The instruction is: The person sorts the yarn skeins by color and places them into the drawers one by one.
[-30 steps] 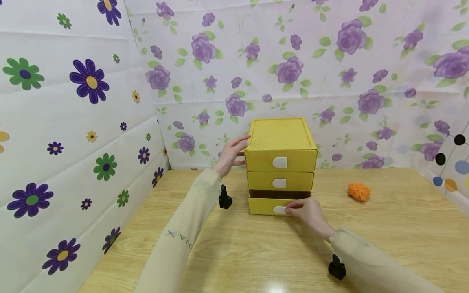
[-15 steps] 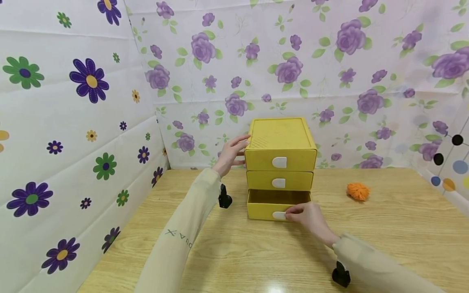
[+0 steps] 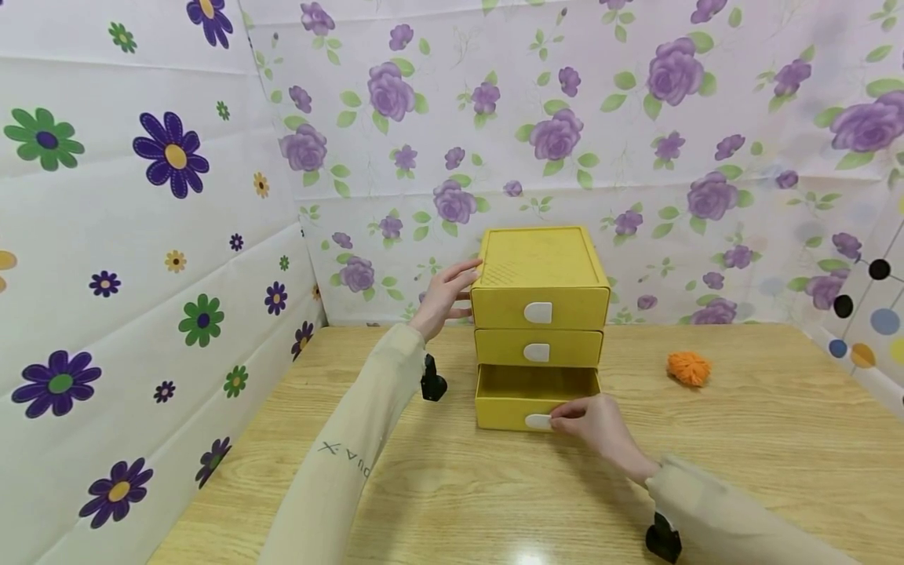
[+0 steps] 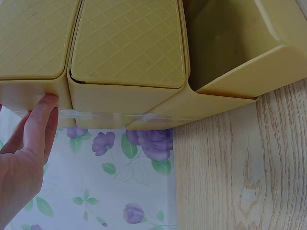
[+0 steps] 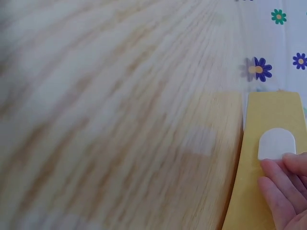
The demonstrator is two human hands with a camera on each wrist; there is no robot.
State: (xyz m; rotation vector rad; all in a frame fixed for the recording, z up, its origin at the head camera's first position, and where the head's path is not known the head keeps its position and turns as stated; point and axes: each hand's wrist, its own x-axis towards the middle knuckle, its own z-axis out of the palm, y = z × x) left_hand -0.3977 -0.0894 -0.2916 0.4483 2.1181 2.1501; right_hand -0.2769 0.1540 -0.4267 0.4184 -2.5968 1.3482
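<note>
A yellow three-drawer box [image 3: 540,259] stands on the wooden table, with a white tab handle on each drawer front. Its bottom drawer [image 3: 504,413] is pulled out and its visible inside is bare; the upper two drawers are closed. My right hand [image 3: 600,430] pinches the white handle [image 5: 277,143] of that bottom drawer between thumb and fingers. Against the box's left side rests my left hand [image 3: 441,300], its fingers extended near the top edge. In the left wrist view the left fingers [image 4: 41,122] touch the side wall by the top section.
An orange yarn pom-pom [image 3: 688,369] lies on the table [image 3: 452,502] to the right of the box. Flower-patterned sheets [image 3: 395,157] hang behind and at the left. Black wrist mounts [image 3: 433,380] sit below both sleeves.
The bottom drawer has slid further out toward me, with my right hand moving along on its handle. My left hand has stayed at the box's side.
</note>
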